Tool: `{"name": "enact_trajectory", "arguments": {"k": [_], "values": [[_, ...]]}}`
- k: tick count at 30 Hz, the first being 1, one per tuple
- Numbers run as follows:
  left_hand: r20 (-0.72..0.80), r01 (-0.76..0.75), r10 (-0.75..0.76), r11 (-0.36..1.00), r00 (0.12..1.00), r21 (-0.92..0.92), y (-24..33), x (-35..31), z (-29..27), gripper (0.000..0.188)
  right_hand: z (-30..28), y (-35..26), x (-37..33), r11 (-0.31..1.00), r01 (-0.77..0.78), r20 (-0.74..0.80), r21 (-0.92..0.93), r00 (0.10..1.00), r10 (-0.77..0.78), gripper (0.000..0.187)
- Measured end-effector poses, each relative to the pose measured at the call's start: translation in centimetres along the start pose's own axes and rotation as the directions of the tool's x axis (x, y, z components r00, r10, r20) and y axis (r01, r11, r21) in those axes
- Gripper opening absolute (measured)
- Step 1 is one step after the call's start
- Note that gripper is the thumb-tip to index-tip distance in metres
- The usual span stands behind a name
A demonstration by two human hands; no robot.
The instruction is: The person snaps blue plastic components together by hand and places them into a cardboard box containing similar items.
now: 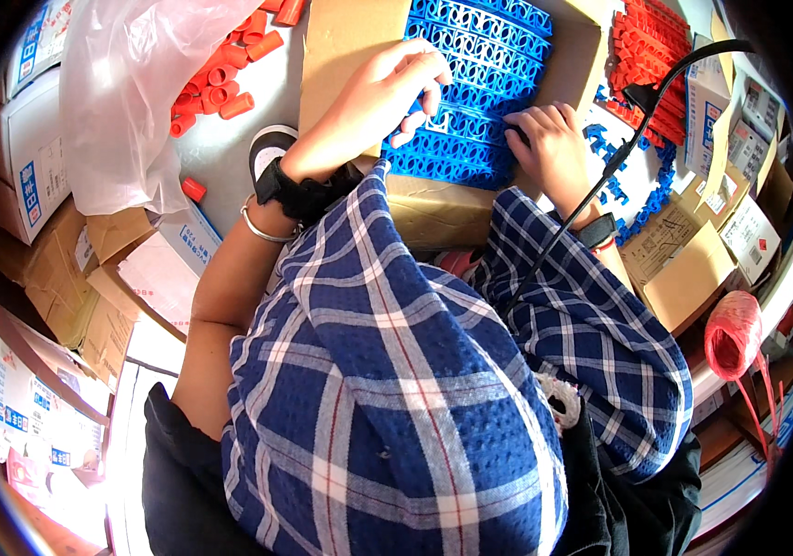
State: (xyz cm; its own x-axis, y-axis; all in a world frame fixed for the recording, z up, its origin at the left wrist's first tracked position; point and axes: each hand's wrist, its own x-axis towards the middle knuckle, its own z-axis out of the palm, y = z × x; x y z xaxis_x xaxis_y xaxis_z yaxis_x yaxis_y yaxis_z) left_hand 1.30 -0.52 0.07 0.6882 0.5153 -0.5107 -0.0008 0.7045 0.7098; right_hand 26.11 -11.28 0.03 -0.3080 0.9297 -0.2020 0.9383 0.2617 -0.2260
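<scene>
A cardboard box in front of me is packed with rows of blue ring-shaped plastic clips. Over the left part of these rows is my left hand, its fingers curled and closed. A bit of blue plastic shows between thumb and fingers, and it looks like one of the clips. My right hand rests at the box's right side, fingers bent but apart, the tips touching the edge of the clip rows. I see nothing held in it, though its palm side is hidden.
Red plastic tubes lie loose at the left, beside a clear plastic bag. Red clip strips and loose blue clips lie at the right. A black cable crosses near my right wrist. Red twine sits farther right.
</scene>
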Motion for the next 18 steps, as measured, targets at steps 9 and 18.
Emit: {"name": "enact_trajectory", "arguments": {"k": [9,18], "values": [[0.001,-0.006,0.006,1.0,1.0,0.0,-0.23,0.03,-0.11,0.026,0.18,0.06,0.42,1.0,0.019,-0.04,0.017,0.999,-0.019,0.006],[-0.017,-0.008,0.01,0.998,1.0,0.065,0.06,-0.15,0.2,0.033,-0.06,0.38,0.98,1.0,0.012,0.008,-0.002,1.0,-0.012,0.006]]}}
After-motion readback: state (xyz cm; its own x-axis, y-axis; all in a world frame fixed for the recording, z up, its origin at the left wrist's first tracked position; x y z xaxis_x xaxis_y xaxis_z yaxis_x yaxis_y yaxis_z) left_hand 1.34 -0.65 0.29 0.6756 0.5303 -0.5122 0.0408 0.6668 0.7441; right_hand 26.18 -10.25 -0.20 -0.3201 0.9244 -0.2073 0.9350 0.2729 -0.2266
